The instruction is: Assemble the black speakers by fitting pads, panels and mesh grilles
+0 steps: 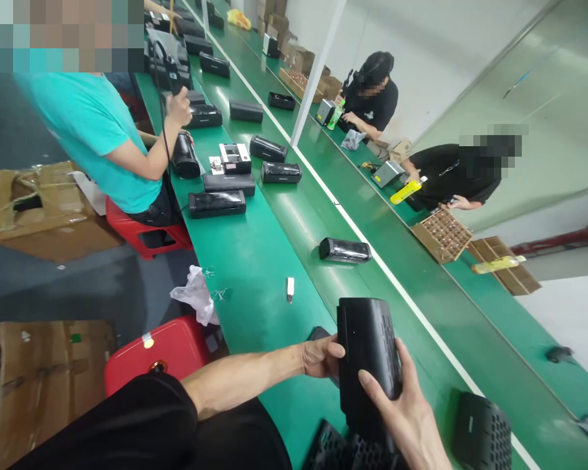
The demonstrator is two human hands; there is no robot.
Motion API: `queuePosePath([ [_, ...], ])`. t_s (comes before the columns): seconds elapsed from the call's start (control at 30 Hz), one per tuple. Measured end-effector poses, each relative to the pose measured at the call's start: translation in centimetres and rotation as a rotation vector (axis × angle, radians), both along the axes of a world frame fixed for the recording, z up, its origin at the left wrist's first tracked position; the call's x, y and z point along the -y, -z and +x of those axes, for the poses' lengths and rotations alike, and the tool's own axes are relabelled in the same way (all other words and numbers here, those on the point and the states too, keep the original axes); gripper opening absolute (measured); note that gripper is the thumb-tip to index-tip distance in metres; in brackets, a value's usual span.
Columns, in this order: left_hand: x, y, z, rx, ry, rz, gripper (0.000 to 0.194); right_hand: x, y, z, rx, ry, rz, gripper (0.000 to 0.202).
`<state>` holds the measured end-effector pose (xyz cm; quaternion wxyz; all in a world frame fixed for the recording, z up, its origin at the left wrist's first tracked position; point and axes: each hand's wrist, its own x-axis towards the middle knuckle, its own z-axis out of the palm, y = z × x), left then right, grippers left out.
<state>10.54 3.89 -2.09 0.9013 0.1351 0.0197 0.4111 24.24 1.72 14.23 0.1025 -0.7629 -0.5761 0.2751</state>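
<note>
A black plastic speaker housing with slots along one side is held up over the near edge of the green bench. My left hand grips its left side, thumb on the front edge and the other fingers partly hidden behind. Around the right side wraps my right hand, its thumb lying across the front face. Black perforated parts lie below the housing, partly covered by it. Another dark piece, mostly hidden, shows behind my left hand.
A black speaker lies on the green conveyor belt, and a perforated housing sits at right. A small white item is on the bench. Several people work nearby. A red stool and cardboard boxes stand at left.
</note>
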Motion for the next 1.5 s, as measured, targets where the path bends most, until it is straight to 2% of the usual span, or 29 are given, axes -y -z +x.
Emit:
queuePosePath([
  [0.17,0.6,0.1,0.4,0.051,0.018,0.034,0.078,0.3,-0.2,0.6,0.01,0.007,-0.014,0.111],
  [0.37,0.8,0.1,0.7,0.025,0.033,0.035,0.077,0.3,0.3,1.9,0.005,0.041,-0.087,0.124],
  [0.7,0.9,-0.6,0.7,-0.003,0.069,0.049,0.08,1.6,0.3,1.7,0.004,0.039,-0.117,0.121],
  [0.9,1.1,-0.3,1.3,-0.048,0.082,-0.004,0.082,0.6,-0.2,2.5,-0.119,-0.014,-0.159,0.117],
  [1.0,0.6,-0.7,1.1,-0.078,0.042,-0.03,0.08,1.5,0.1,3.7,-0.179,-0.028,-0.034,0.109],
  [1.07,0.1,-1.4,0.8,-0.084,-0.006,-0.044,0.079,3.4,1.3,3.7,-0.234,0.014,0.119,0.111],
  [1.17,-0.7,-2.8,0.0,-0.073,-0.038,-0.048,0.082,6.6,4.3,1.7,-0.282,0.141,0.376,0.127],
  [1.23,-0.9,-3.7,-0.3,-0.072,-0.042,-0.036,0.086,7.7,6.3,-0.4,-0.321,0.21,0.546,0.123],
  [1.3,-1.0,-4.1,-0.6,-0.096,-0.038,-0.026,0.088,7.7,7.6,-2.1,-0.368,0.252,0.679,0.112],
  [1.4,-1.5,-3.8,-1.5,-0.194,0.024,0.006,0.087,7.1,7.6,-2.4,-0.398,0.3,0.72,0.099],
  [1.5,-3.2,-3.5,-3.8,-0.33,0.065,0.124,0.09,7.8,6.8,-0.3,-0.412,0.364,0.608,0.094],
])
